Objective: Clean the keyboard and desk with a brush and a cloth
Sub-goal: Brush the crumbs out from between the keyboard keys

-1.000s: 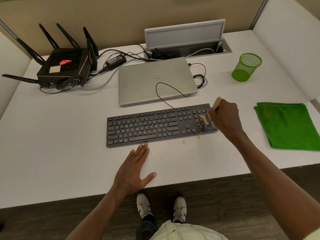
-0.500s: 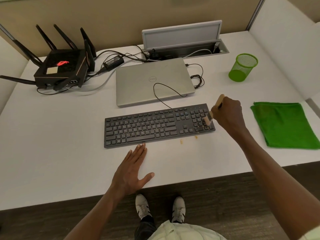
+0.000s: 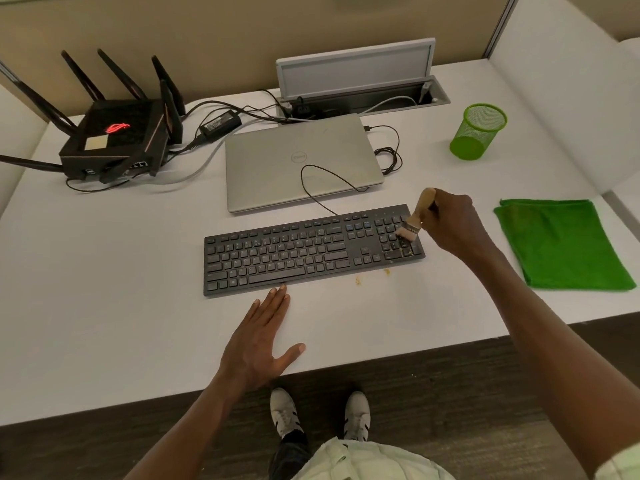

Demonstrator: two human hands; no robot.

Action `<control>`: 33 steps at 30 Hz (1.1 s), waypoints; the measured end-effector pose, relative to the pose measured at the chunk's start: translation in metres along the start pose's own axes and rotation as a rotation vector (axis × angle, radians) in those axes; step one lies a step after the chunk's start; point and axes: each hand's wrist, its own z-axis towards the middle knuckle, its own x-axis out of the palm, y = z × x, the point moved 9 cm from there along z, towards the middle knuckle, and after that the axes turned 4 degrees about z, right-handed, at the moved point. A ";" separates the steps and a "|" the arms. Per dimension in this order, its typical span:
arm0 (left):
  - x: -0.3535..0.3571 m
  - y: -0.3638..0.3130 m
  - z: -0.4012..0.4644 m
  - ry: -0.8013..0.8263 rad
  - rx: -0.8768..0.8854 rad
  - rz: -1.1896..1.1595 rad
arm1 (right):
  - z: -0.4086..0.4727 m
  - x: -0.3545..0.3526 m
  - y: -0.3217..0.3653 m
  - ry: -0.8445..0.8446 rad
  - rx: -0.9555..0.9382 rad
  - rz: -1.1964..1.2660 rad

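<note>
Right hand (image 3: 450, 225) fingers curled tight round brush (image 3: 417, 214) handle, bristles down at numpad end of black keyboard (image 3: 311, 249), probably touching keys. Left hand (image 3: 259, 341) flat on desk (image 3: 104, 306), fingers straight, together, thumb splayed, tips at keyboard's front edge. Green cloth (image 3: 561, 242) folded far right. Crumbs (image 3: 358, 280) just beside keyboard front.

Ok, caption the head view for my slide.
Right hand sweeps wooden-handled brush over black keyboard's number pad; flat left hand rests on white desk.
</note>
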 end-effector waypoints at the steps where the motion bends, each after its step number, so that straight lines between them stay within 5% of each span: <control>1: 0.000 0.000 0.000 -0.001 0.001 -0.001 | 0.000 0.003 0.000 0.028 -0.035 0.027; 17: -0.001 0.000 0.000 -0.008 0.004 0.004 | -0.003 -0.006 -0.002 0.051 -0.206 -0.115; 24: 0.000 0.000 0.001 0.001 0.005 0.008 | -0.007 0.019 0.049 0.132 -0.320 0.065; 33: -0.002 0.000 0.000 -0.018 0.004 -0.012 | -0.005 0.005 0.015 0.104 -0.236 -0.042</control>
